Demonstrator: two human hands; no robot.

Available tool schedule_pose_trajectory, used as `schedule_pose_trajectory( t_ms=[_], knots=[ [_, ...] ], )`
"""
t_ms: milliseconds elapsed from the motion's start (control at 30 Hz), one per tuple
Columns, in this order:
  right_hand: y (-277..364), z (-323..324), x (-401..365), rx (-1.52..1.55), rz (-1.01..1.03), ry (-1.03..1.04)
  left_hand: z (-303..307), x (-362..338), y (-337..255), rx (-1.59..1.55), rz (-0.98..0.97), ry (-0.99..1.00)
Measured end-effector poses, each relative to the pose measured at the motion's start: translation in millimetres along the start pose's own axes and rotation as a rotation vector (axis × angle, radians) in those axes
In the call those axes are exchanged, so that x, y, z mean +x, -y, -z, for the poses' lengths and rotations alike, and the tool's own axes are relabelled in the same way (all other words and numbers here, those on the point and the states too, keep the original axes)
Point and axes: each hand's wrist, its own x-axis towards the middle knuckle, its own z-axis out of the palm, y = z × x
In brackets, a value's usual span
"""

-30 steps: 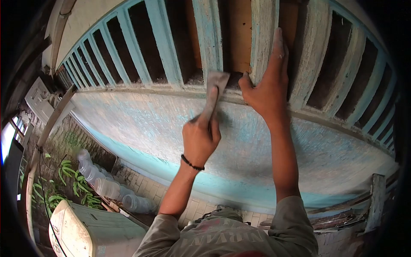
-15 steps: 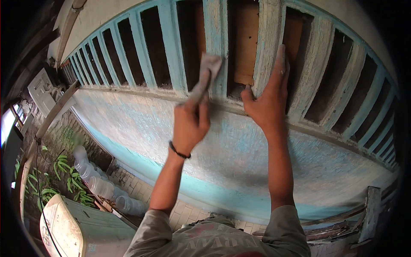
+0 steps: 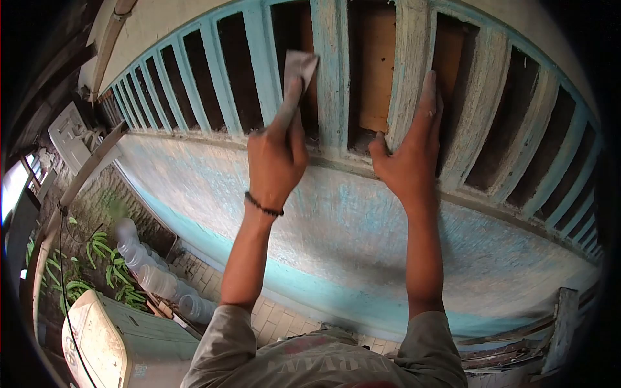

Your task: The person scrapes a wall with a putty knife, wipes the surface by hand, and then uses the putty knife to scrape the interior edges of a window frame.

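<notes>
A row of pale blue slats with worn paint runs across the top, dark gaps between them. In my left hand is a small greyish sheet, pinched under the extended forefinger, in front of the gap left of a wide slat. A dark bead bracelet circles that wrist. My right hand rests around a worn slat, its fingers along the right edge and its thumb apart at the left, with nothing seen in it.
Below the slats is a patchy blue and grey wall. At the lower left are a pale container, clear plastic tubs, ferns and a pole. Wooden boards lie at the lower right.
My left hand has moved left and slightly up with the sheet, from the wide slat to the gap beside it. My right hand stays at its slat. The view has shifted slightly.
</notes>
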Motion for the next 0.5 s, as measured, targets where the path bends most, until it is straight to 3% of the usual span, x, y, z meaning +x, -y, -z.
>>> schedule_pose_trajectory(
  t_ms=[267, 500],
  knots=[
    [-2, -3, -1, -0.012, 0.027, -0.019, 1, -44, 10, 0.057, 0.025, 0.094],
    [-1, -3, 1, -0.029, 0.056, -0.028, 20, 9, -4, 0.116, -0.069, 0.045]
  ],
)
